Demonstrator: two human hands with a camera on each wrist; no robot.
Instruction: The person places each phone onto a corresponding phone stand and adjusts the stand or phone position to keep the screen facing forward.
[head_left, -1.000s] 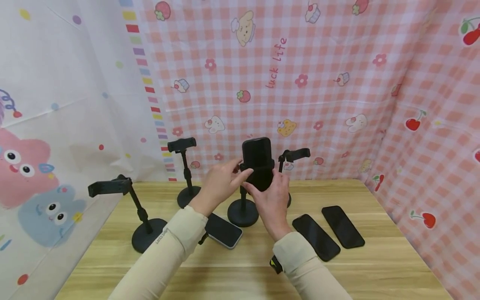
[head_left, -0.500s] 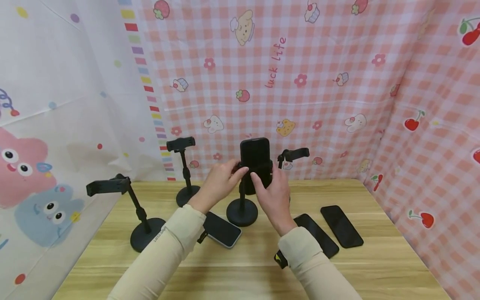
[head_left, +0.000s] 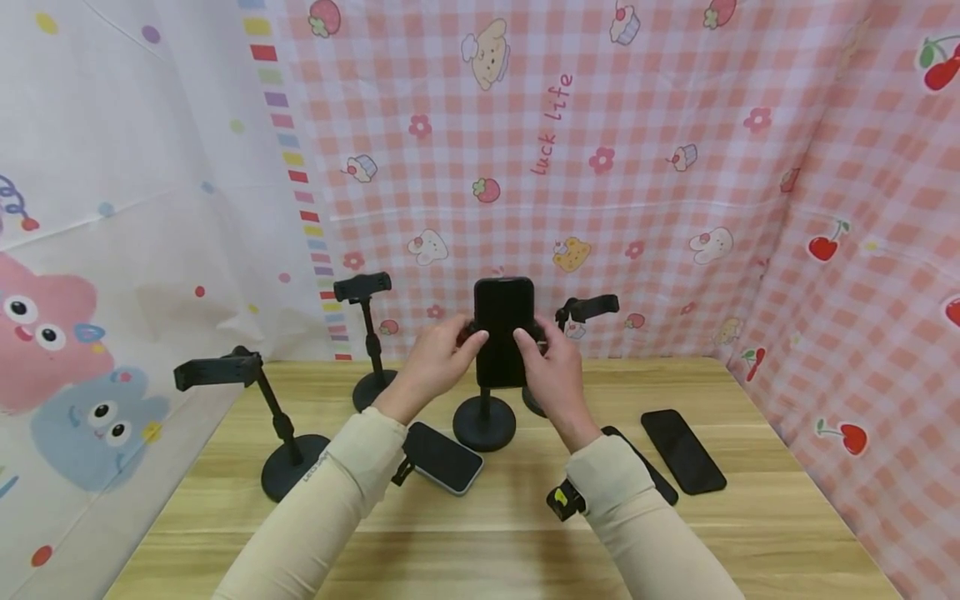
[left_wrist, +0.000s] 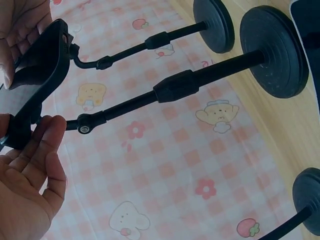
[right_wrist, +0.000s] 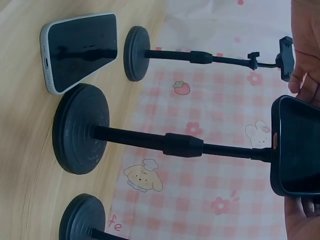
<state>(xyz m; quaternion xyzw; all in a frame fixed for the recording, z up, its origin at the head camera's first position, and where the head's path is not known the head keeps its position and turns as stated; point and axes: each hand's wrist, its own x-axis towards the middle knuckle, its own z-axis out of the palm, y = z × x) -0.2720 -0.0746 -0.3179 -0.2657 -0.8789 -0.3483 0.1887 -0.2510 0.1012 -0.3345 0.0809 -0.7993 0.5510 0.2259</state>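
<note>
A black phone point(head_left: 504, 329) stands upright in the clamp of the middle phone stand, its dark screen towards me. Its round base point(head_left: 484, 425) sits on the table. My left hand point(head_left: 437, 360) pinches the clamp point(left_wrist: 19, 131) at the phone's left edge, thumb in front and fingers behind. On the other side my right hand point(head_left: 553, 367) holds the phone's right edge, thumb along the front and fingers reaching behind. The phone's lower edge point(right_wrist: 276, 150) and the stand's pole point(right_wrist: 182, 145) show in the right wrist view. The phone hides most of the clamp from the head view.
Phone stands with bare clamps are at the far left point(head_left: 292, 467), back left point(head_left: 372, 350) and behind my right hand point(head_left: 592, 308). A white-edged phone point(head_left: 444, 458) lies near my left wrist. Two black phones point(head_left: 684, 452) lie at right, one partly under my right sleeve.
The phone has shifted left and turned to face me squarely, and now covers the clamp's front. My right hand has moved up along its right edge; my left hand stays at the left edge.
</note>
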